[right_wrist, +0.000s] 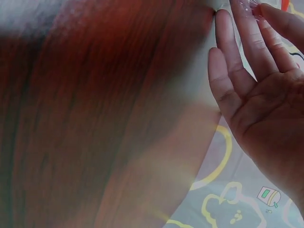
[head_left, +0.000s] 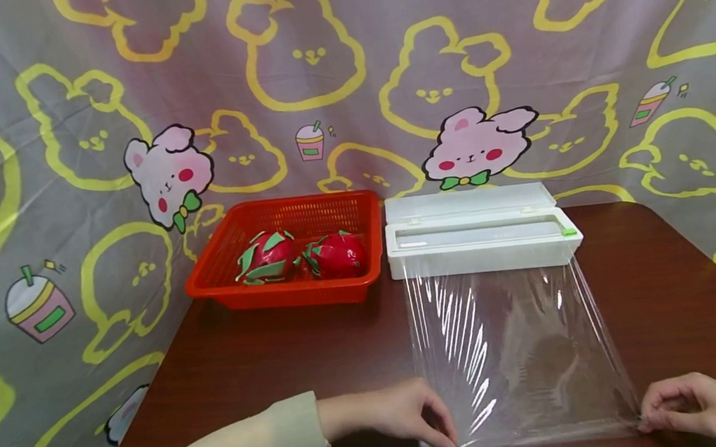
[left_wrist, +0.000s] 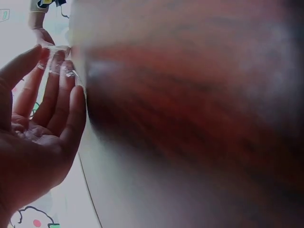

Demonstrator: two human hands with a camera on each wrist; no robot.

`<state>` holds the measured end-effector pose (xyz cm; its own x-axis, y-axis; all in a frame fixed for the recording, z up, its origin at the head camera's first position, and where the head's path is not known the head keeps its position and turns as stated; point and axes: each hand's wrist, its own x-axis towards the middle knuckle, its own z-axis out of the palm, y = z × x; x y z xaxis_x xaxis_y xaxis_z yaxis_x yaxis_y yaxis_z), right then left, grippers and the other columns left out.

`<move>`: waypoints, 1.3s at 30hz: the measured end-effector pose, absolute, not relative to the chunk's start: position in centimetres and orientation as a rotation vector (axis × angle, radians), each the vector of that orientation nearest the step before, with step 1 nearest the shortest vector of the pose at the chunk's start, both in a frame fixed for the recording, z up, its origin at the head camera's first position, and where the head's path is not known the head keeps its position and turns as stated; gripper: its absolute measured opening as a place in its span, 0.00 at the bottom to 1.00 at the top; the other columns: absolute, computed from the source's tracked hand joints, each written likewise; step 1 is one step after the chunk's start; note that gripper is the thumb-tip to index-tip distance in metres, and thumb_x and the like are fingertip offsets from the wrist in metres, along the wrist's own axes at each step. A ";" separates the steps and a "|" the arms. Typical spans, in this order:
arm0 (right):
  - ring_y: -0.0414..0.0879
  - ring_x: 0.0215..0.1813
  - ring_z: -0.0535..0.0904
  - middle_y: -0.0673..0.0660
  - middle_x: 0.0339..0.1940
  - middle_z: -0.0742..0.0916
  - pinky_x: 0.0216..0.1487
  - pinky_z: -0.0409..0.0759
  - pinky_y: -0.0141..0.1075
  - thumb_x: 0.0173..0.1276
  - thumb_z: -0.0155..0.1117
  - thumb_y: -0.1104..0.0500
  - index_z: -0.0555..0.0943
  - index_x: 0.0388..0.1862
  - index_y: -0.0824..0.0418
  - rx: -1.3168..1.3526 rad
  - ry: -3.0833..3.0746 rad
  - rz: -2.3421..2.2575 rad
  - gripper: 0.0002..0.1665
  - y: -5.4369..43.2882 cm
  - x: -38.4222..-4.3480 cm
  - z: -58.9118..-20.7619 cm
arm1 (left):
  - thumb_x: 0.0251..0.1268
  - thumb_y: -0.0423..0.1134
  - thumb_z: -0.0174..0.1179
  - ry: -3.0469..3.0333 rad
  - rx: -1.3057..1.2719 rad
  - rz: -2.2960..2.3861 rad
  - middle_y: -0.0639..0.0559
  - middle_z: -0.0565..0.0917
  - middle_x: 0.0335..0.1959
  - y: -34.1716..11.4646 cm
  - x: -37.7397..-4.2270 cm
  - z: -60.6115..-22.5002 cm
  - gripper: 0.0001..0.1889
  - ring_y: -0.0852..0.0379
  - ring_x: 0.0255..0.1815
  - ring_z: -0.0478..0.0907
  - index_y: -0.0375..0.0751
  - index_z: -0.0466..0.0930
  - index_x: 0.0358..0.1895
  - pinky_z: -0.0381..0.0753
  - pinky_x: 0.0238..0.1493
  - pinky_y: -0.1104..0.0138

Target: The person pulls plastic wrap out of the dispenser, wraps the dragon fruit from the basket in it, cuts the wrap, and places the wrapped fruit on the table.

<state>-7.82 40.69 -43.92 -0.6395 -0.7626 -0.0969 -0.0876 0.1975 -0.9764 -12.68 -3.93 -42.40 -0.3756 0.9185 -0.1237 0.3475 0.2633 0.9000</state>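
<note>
A sheet of clear plastic wrap [head_left: 510,352] stretches from a white wrap dispenser [head_left: 489,258] toward the front of the table. At its near left corner my left hand [head_left: 407,414] pinches the film between thumb and fingers; the left hand [left_wrist: 42,128] shows the same pinch in its wrist view. The near right corner is pinched by my right hand [head_left: 687,404], and in the right wrist view the right hand [right_wrist: 266,90] has film at thumb and fingertip. The dispenser's lid [head_left: 467,202] stands raised, and a small green slider [head_left: 568,231] sits at its right end.
Left of the dispenser is a red plastic basket [head_left: 294,294] holding two dragon fruits, one on the left [head_left: 268,256] and one on the right [head_left: 338,255]. They lie on a dark brown wooden table [head_left: 293,357]. A patterned cloth [head_left: 344,61] hangs behind and beside the table.
</note>
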 end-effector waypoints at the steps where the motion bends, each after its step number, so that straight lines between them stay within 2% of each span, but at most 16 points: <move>1: 0.42 0.38 0.79 0.58 0.39 0.86 0.34 0.78 0.32 0.72 0.46 0.77 0.81 0.44 0.68 -0.790 1.895 -1.475 0.15 40.7 -7.8 -43.9 | 0.57 0.30 0.69 1.878 1.160 1.058 0.52 0.87 0.27 -3.9 -12.7 -42.4 0.02 0.79 0.26 0.75 0.33 0.87 0.32 0.76 0.33 0.80; 4: 0.44 0.36 0.77 0.57 0.38 0.85 0.32 0.75 0.31 0.71 0.47 0.77 0.81 0.43 0.66 -0.802 1.915 -1.450 0.16 40.7 -7.8 -44.0 | 0.58 0.31 0.69 1.890 1.175 1.011 0.54 0.87 0.27 -3.9 -12.7 -42.4 0.03 0.79 0.26 0.74 0.35 0.88 0.33 0.76 0.33 0.80; 8: 0.41 0.35 0.77 0.54 0.36 0.86 0.31 0.74 0.30 0.69 0.50 0.78 0.83 0.43 0.63 -0.864 1.968 -1.406 0.17 40.8 -7.6 -44.2 | 0.58 0.31 0.69 1.911 1.185 0.971 0.56 0.87 0.27 -3.9 -12.6 -42.4 0.03 0.79 0.25 0.73 0.35 0.88 0.33 0.76 0.33 0.80; 14: 0.40 0.37 0.79 0.56 0.37 0.86 0.29 0.75 0.32 0.64 0.51 0.83 0.85 0.43 0.63 -0.953 1.899 -1.463 0.22 40.7 -7.3 -44.9 | 0.59 0.34 0.69 1.970 1.286 0.833 0.62 0.87 0.28 -4.0 -12.3 -42.1 0.04 0.83 0.26 0.70 0.39 0.89 0.36 0.76 0.32 0.81; 17: 0.43 0.33 0.77 0.58 0.35 0.84 0.21 0.71 0.36 0.61 0.50 0.85 0.86 0.43 0.65 -0.987 1.870 -1.490 0.24 40.6 -7.1 -45.1 | 0.60 0.35 0.68 1.968 1.300 0.795 0.62 0.87 0.29 -4.0 -12.4 -42.0 0.05 0.84 0.28 0.71 0.39 0.89 0.37 0.76 0.35 0.81; 19: 0.44 0.31 0.75 0.59 0.33 0.83 0.19 0.68 0.38 0.61 0.51 0.84 0.86 0.43 0.65 -0.965 1.860 -1.491 0.24 40.6 -7.1 -45.1 | 0.61 0.35 0.67 1.964 1.300 0.780 0.62 0.87 0.29 -4.1 -12.4 -42.0 0.05 0.84 0.28 0.72 0.39 0.89 0.37 0.76 0.36 0.80; 23: 0.46 0.29 0.72 0.59 0.29 0.81 0.19 0.64 0.39 0.65 0.47 0.81 0.86 0.40 0.66 -0.832 1.810 -1.487 0.22 40.6 -6.9 -44.9 | 0.62 0.34 0.66 1.943 1.298 0.784 0.60 0.87 0.29 -4.3 -12.5 -42.1 0.05 0.84 0.28 0.72 0.38 0.89 0.38 0.77 0.36 0.80; 25: 0.40 0.30 0.73 0.60 0.26 0.79 0.20 0.63 0.37 0.68 0.45 0.79 0.87 0.39 0.67 -0.753 1.779 -1.491 0.21 40.6 -6.8 -44.8 | 0.62 0.34 0.66 1.942 1.307 0.788 0.60 0.87 0.29 -4.3 -12.6 -42.1 0.05 0.84 0.28 0.72 0.38 0.89 0.38 0.76 0.36 0.80; 28: 0.36 0.31 0.74 0.62 0.26 0.78 0.21 0.67 0.35 0.68 0.45 0.79 0.86 0.37 0.67 -0.754 1.798 -1.482 0.22 40.7 -6.8 -44.8 | 0.62 0.32 0.66 1.903 1.280 0.847 0.55 0.88 0.30 -4.4 -12.7 -42.2 0.05 0.83 0.29 0.73 0.36 0.88 0.38 0.77 0.37 0.80; 30: 0.32 0.34 0.75 0.55 0.26 0.81 0.22 0.72 0.32 0.68 0.46 0.79 0.86 0.38 0.66 -0.767 1.821 -1.472 0.21 40.8 -6.8 -44.8 | 0.61 0.31 0.66 1.880 1.258 0.883 0.54 0.88 0.30 -4.5 -12.8 -42.1 0.05 0.82 0.29 0.74 0.35 0.88 0.38 0.77 0.38 0.79; 34: 0.34 0.29 0.73 0.54 0.26 0.82 0.21 0.73 0.33 0.64 0.49 0.82 0.84 0.37 0.65 -0.888 1.931 -1.441 0.19 40.8 -7.0 -44.7 | 0.61 0.30 0.65 1.822 1.204 0.980 0.54 0.88 0.30 -4.9 -13.0 -41.7 0.05 0.79 0.30 0.77 0.33 0.87 0.39 0.79 0.38 0.76; 37: 0.42 0.25 0.72 0.59 0.26 0.80 0.18 0.69 0.37 0.63 0.52 0.83 0.83 0.38 0.63 -0.962 1.999 -1.430 0.20 41.0 -7.3 -44.4 | 0.62 0.30 0.65 1.813 1.199 1.036 0.55 0.87 0.30 -5.2 -13.5 -41.2 0.06 0.76 0.30 0.79 0.33 0.87 0.40 0.81 0.38 0.74; 39: 0.44 0.26 0.73 0.57 0.28 0.81 0.18 0.70 0.37 0.64 0.53 0.82 0.83 0.39 0.62 -0.977 2.033 -1.420 0.20 41.1 -7.6 -43.8 | 0.62 0.31 0.65 1.859 1.239 1.035 0.57 0.87 0.31 -5.4 -14.0 -40.8 0.06 0.76 0.31 0.79 0.35 0.87 0.41 0.80 0.39 0.74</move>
